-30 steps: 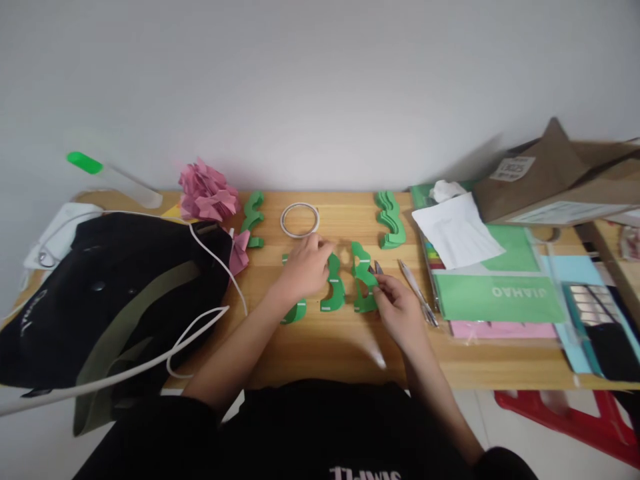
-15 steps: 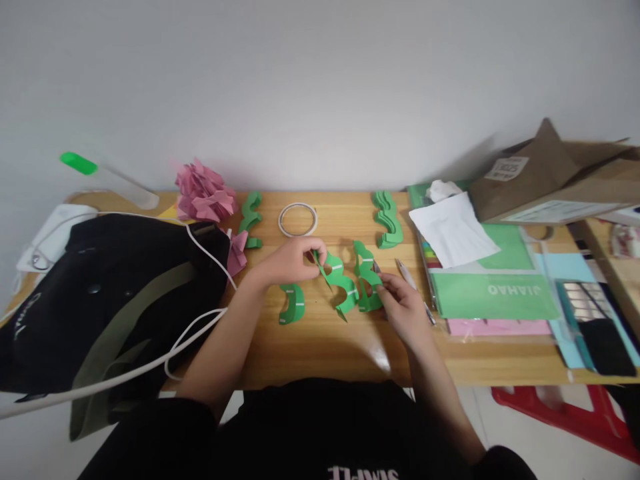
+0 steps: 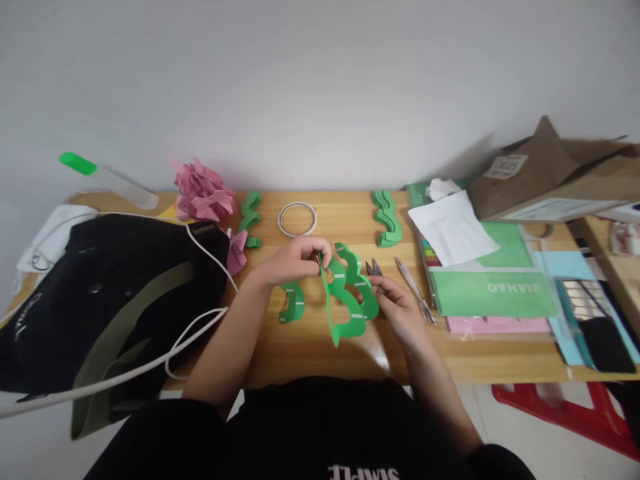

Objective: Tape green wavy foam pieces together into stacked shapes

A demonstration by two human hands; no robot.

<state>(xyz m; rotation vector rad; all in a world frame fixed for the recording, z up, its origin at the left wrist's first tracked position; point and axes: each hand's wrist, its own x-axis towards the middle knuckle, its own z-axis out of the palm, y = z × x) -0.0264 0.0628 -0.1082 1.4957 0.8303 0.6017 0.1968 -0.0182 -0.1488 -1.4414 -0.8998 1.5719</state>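
Note:
Between finger and thumb my left hand [image 3: 300, 260] pinches a scalloped green paper strip [image 3: 339, 288] with short white marks, opened into curved layers. My right hand [image 3: 397, 303] is closed on the right edge of a similar wavy green paper piece [image 3: 371, 303], which touches or overlaps the first; I cannot tell whether they are joined. A small curved green paper piece [image 3: 299, 303] with white marks lies on the table below my left hand. Beside my right fingers show the dark blades of scissors [image 3: 373, 268], their handles hidden by the hand.
A roll of tape [image 3: 315, 220] and two stacks of green cutouts, left [image 3: 251, 217] and right [image 3: 387, 223], lie near the wall. Pens [image 3: 414, 287] rest at right, by a green packet [image 3: 500, 293]. A black bag [image 3: 135, 300], white cable and pink paper flower [image 3: 203, 190] occupy the left.
The green pieces have come together: the right one moved left against the left one, which now turns and opens out. The scissor blades show more plainly.

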